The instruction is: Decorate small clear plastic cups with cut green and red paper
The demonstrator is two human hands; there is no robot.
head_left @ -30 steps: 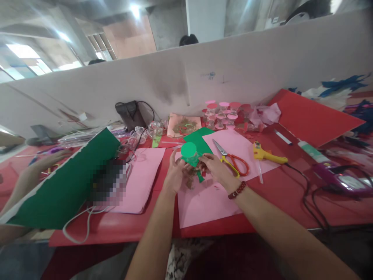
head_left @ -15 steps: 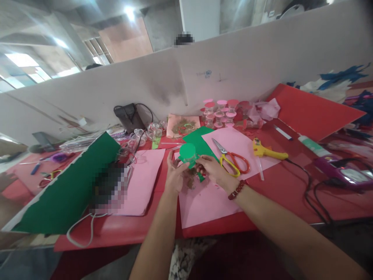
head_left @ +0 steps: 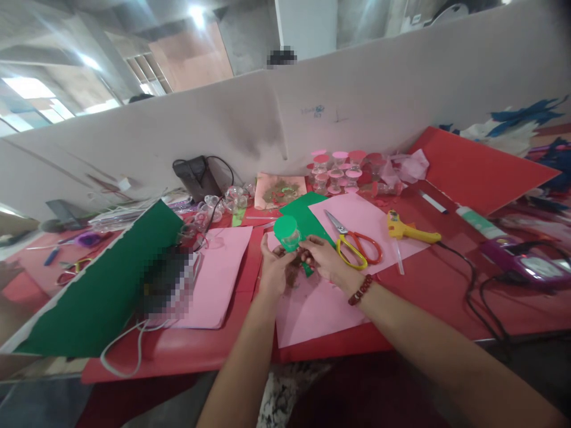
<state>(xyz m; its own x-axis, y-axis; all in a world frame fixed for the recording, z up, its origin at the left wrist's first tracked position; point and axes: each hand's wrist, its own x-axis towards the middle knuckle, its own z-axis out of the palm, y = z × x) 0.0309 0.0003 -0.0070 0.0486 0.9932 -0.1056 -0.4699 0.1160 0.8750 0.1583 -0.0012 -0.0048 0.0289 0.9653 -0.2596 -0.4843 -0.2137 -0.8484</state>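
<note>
Between my two hands is a small clear plastic hourglass point(head_left: 285, 227) with a green disc on its end, held tilted above pink paper point(head_left: 321, 318). My left hand point(head_left: 273, 267) is closed round its lower left side. The fingers of my right hand point(head_left: 322, 255) pinch at its right edge; the fingertips partly hide what they grip. Under the hands lie a green paper scrap point(head_left: 308, 269) and brown grains point(head_left: 292, 278). Just right of my right hand, scissors point(head_left: 352, 241) with yellow and orange handles rest on the paper.
A yellow glue gun point(head_left: 413, 232) with its cable lies to the right. Stacked hourglasses point(head_left: 335, 175) with pink and red ends stand by the wall. Clear plastic pieces point(head_left: 234, 199) lie behind left. A green board point(head_left: 102, 291) leans at left, near another person's arm point(head_left: 11, 309).
My left hand has shifted slightly right and its fingers have closed more round the hourglass. The hourglass has tilted, showing more of its clear side. My right hand stays almost in place.
</note>
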